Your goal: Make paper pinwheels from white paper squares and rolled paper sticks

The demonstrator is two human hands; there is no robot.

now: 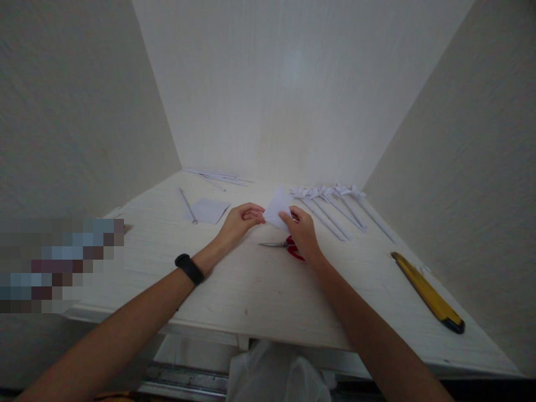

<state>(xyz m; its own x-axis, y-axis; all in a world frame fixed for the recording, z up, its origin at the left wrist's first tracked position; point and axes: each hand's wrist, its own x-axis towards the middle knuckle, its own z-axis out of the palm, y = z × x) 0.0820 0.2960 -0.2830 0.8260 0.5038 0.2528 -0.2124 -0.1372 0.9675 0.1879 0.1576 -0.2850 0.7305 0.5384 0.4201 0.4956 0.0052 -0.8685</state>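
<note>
A small white piece of paper (276, 207), folded to a point at the top, is held up over the table. My right hand (302, 226) grips its right side, thumb pressed on the front. The fingertips of my left hand (243, 219) close in at its left corner and appear to pinch it. Beneath my right hand lies a pair of scissors (274, 244) with red handles, blades pointing left. Left of my left hand, a flat sheet of white paper (208, 210) rests on the table, with a rolled paper stick (187, 205) at its left edge.
Several paper sticks with folded paper tops (329, 192) lie at the back right. Thin paper sticks (220, 176) lie at the back left. A yellow utility knife (427, 291) sits near the right edge. Walls enclose the white table (268, 301) on three sides.
</note>
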